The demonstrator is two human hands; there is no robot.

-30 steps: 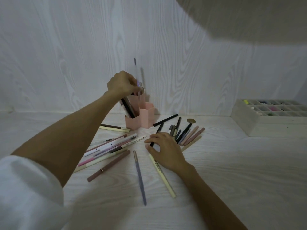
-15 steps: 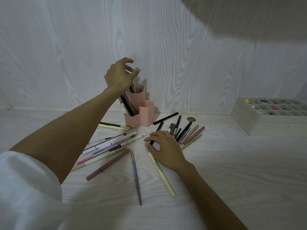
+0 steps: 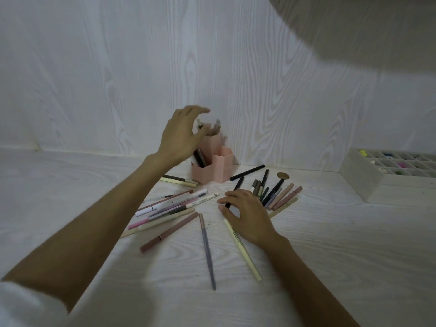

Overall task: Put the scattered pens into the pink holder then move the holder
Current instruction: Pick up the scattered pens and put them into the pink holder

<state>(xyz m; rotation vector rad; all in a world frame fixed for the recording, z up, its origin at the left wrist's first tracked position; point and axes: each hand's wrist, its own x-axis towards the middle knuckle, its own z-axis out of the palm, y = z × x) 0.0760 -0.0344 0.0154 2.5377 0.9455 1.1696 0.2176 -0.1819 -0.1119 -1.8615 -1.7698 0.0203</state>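
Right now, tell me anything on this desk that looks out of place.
Among the scattered pens, one item differs: a small round bronze-headed tool with a dark handle lies right of the pink hexagonal plastic holder. It looks like a little mirror or applicator, not a pen.

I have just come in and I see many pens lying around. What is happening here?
A person is collecting scattered pens into a pink holder by the wall. The left hand hovers open above the holder, which already has several pens in it. The right hand rests on the table over a black pen. Many pens are not yet collected, among them a grey pen and a pale yellow pen.
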